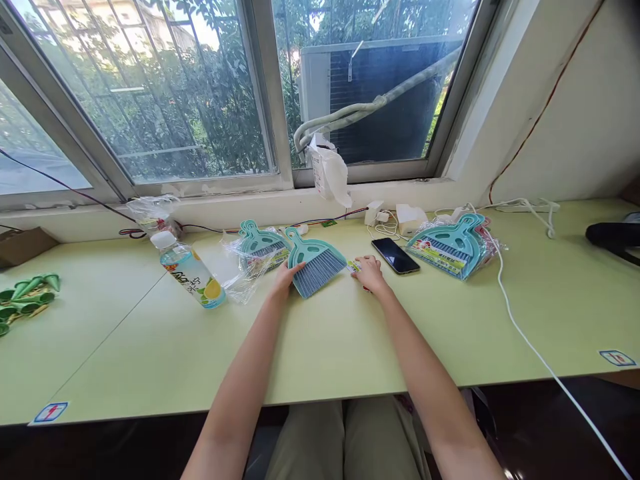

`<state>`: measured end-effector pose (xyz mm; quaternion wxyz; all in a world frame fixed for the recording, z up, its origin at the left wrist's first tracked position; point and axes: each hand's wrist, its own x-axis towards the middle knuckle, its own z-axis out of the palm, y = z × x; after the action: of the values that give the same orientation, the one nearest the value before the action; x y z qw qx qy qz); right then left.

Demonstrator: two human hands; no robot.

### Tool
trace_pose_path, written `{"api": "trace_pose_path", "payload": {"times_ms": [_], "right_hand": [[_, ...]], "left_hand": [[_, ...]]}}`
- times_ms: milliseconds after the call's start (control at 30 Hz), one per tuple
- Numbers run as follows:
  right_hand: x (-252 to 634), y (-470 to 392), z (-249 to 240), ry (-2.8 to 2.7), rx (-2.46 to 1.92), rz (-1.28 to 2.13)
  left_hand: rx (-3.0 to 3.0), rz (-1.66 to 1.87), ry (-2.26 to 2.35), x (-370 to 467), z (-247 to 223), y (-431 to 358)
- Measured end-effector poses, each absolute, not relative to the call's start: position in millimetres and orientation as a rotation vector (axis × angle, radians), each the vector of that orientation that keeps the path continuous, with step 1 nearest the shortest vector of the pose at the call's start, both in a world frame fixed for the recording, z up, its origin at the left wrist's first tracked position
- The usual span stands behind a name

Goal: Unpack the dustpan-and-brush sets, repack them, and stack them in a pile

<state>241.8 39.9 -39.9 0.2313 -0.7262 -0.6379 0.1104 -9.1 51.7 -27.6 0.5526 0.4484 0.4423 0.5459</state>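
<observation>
A teal dustpan and brush set (316,264) with grey-blue bristles lies over the pale green table (320,353), its handle toward the window. My left hand (287,275) has its fingers closed on the set's left edge. Just right of the bristles, my right hand (369,273) is closed on a small yellow-green printed label (354,266), partly hidden under the fingers. Behind my left hand, another teal set (263,245) lies among clear plastic wrapping. To the right is a stack of wrapped teal sets (447,248) with yellow labels.
A black phone (395,256) lies right of my right hand. A drink bottle (190,272) leans at the left. Green cone-shaped pieces (27,299) sit far left. A white cable (520,327) crosses the right side. Chargers (387,217) stand by the window sill.
</observation>
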Motion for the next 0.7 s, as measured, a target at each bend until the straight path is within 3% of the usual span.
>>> {"api": "trace_pose_path", "payload": {"times_ms": [700], "right_hand": [[244.3, 38.9, -33.1, -1.736, -1.945, 0.434]], "left_hand": [[1.105, 1.258, 1.108, -7.8, -31.4, 53.1]]}}
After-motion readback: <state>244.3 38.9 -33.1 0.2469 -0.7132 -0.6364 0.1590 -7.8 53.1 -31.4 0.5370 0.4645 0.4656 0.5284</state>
